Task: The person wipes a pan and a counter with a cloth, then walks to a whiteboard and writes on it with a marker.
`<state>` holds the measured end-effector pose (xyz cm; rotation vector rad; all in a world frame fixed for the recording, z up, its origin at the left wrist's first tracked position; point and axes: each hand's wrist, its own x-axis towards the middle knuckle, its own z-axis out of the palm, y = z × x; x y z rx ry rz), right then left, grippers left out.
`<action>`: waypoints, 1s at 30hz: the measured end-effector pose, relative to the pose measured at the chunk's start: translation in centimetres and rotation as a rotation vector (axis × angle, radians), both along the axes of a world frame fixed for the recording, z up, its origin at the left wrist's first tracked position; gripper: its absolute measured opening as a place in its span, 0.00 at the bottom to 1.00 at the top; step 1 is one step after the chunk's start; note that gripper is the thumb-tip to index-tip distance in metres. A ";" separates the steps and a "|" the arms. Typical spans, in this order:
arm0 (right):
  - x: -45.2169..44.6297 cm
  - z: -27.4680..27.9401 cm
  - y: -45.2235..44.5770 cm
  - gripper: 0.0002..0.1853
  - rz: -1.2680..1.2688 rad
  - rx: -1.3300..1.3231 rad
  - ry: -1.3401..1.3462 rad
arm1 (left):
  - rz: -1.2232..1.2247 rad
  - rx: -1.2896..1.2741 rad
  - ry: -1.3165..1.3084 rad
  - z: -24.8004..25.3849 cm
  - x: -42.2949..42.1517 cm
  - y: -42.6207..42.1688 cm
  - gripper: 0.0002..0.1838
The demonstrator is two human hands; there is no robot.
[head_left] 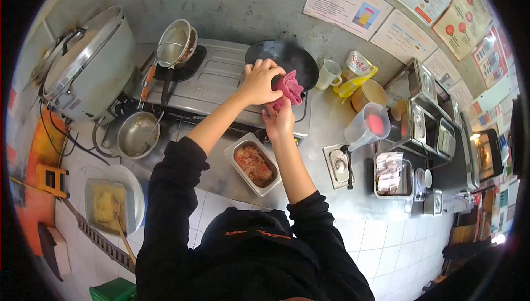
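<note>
Both hands meet over the front of the stove. My left hand (259, 83) is closed around a crumpled pink cloth (289, 88). From just below, my right hand (280, 120) grips the lower edge of the same cloth, its fingers partly hidden by it. Right behind the cloth sits a black wok (284, 61) on the far-right burner, and a thin haze shows over its back rim. Closer to my body, a metal container (255, 164) of reddish-orange chopped food stands on the steel counter between my forearms.
A strainer (175, 44) rests on the left burner of the stove (212, 72), beside a large cooker (88, 63). A metal pot (138, 134) stands front left. Rightward are a clear jug (367, 126), a yellow pouch (358, 73), a lidded container (338, 165) and a tray of sachets (393, 175).
</note>
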<state>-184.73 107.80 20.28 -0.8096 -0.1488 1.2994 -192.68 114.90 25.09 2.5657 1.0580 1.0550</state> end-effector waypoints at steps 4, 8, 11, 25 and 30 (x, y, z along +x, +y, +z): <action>-1.0 0.2 0.9 0.22 -0.078 -0.074 0.101 | 0.047 0.003 0.129 1.3 0.0 1.1 0.14; -1.5 -1.0 3.4 0.27 -0.062 -0.137 0.056 | 0.193 -0.077 0.143 0.2 -0.2 1.6 0.14; -1.6 -1.7 5.7 0.27 -0.178 -0.156 0.085 | 0.285 -0.089 0.025 -0.5 -0.9 0.9 0.16; 0.8 -1.3 7.5 0.19 -0.423 -0.316 -0.146 | 0.263 -1.587 -1.028 -19.3 -5.8 -22.1 0.18; 4.7 -2.0 6.0 0.15 -0.327 -0.232 -0.219 | 0.238 -1.408 -1.229 -18.9 -4.5 -22.8 0.10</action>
